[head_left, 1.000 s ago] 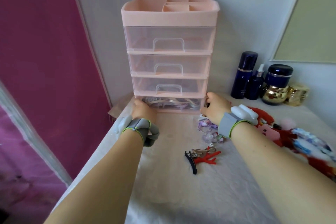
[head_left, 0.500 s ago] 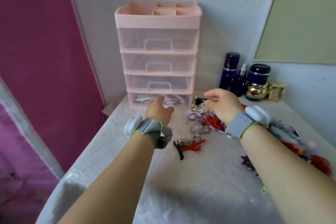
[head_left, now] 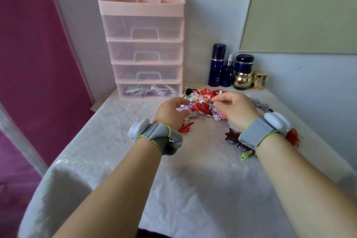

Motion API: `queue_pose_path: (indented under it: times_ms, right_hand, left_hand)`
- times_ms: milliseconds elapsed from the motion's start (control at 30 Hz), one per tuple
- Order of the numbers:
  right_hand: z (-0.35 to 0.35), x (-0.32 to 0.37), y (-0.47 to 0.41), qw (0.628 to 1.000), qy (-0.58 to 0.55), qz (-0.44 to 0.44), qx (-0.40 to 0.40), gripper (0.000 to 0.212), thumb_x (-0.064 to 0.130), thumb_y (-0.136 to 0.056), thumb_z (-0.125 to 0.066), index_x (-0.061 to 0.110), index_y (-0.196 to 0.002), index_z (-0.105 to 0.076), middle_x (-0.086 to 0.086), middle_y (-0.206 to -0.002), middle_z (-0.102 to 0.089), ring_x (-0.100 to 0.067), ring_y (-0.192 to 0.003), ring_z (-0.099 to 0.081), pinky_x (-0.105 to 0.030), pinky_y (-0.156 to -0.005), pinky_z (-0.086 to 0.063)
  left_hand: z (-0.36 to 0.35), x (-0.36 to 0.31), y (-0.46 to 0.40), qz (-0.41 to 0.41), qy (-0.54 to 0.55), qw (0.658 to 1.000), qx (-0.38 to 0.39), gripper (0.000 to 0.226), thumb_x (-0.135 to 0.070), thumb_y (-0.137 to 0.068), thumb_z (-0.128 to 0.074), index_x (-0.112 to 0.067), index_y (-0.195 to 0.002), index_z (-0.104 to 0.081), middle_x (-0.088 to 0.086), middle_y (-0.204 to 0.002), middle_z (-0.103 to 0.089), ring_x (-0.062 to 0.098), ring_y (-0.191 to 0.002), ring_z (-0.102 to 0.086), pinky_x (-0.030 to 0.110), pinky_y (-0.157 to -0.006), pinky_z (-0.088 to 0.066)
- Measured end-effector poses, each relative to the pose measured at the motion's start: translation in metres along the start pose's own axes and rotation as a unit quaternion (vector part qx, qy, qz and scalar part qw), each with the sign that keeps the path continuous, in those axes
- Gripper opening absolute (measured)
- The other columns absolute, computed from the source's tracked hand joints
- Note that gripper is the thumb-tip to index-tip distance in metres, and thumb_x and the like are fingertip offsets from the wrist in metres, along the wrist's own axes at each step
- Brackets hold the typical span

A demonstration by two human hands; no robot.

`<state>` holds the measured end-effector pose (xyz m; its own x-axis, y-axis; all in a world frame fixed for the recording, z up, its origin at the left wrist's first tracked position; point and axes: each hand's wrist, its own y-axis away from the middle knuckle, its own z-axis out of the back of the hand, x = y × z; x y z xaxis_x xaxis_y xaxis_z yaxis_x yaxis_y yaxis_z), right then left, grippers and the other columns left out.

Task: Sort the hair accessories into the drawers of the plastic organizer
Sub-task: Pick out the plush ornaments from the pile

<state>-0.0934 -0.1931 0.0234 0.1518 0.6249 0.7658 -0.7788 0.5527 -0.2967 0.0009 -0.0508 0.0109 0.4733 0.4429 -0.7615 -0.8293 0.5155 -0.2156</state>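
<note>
Moving off the organizer (head_left: 143, 44) is the big change here: 1 second back both hands were pressed against the bottom drawer (head_left: 149, 91), 1 on each side, and now they've dropped back over the pile of hair accessories (head_left: 202, 102) on the table (head_left: 116, 160). That drawer sits flush and closed, with pale ribbons or clips showing through its clear front, so I'd say that batch is done and the next pick is starting.

Left hand (head_left: 172, 111) hovers just left of the pile, fingers loosely curled with a gap between thumb and fingertips, holding nothing as far as I can see. Right hand (head_left: 234, 108) is on the pile's right edge, thumb and forefinger brought together at a small piece in the heap. It looks like a pinch, but honestly I can't tell if anything is actually held yet.

More bits lie around: a red clip (head_left: 186, 127) just below the left hand, a dark red comb-like piece (head_left: 231, 138) and a green clip (head_left: 246, 155) near the right wrist. The 3 upper drawers look empty, all closed, straight ahead beyond the left hand. Loads left to sort, so early days I reckon.
</note>
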Motion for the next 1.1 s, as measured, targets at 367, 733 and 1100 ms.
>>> queue_pose_path:
  times_ms: [367, 733, 1100]
  right_hand:
    - [0.010, -0.006, 0.026, 0.999, 0.019, 0.031, 0.030, 0.012, 0.021, -0.087, -0.059, 0.031, -0.086, -0.065, 0.013, -0.085, -0.064, -0.006, -0.082, -0.060, -0.016, -0.072, -0.047]
    - [-0.041, 0.033, -0.015, 0.985, 0.057, 0.076, 0.141, 0.018, 0.023, -0.089, -0.057, 0.022, -0.104, -0.067, 0.003, -0.107, -0.066, -0.014, -0.092, -0.061, -0.024, -0.080, -0.046]
    - [-0.060, 0.044, -0.055, 0.984, 0.045, 0.067, 0.156, 0.015, 0.022, -0.088, -0.058, 0.022, -0.101, -0.066, 0.000, -0.105, -0.065, -0.020, -0.089, -0.064, -0.023, -0.067, -0.049]
  left_hand:
    - [-0.019, -0.003, 0.015, -0.018, -0.085, 0.995, 0.047, 0.029, -0.010, -0.087, -0.053, -0.017, -0.113, -0.065, 0.001, -0.119, -0.063, 0.019, -0.109, -0.057, 0.021, -0.090, -0.040]
    - [0.020, 0.010, -0.023, 0.086, 0.123, 0.987, -0.051, 0.030, -0.011, -0.089, -0.056, -0.011, -0.118, -0.060, 0.004, -0.101, -0.062, 0.013, -0.091, -0.053, 0.016, -0.068, -0.040]
    - [0.049, 0.019, -0.107, 0.277, 0.603, 0.743, -0.082, 0.029, -0.026, -0.097, -0.041, -0.010, -0.073, -0.037, 0.004, -0.070, -0.039, 0.017, -0.061, -0.042, 0.025, -0.062, -0.039]
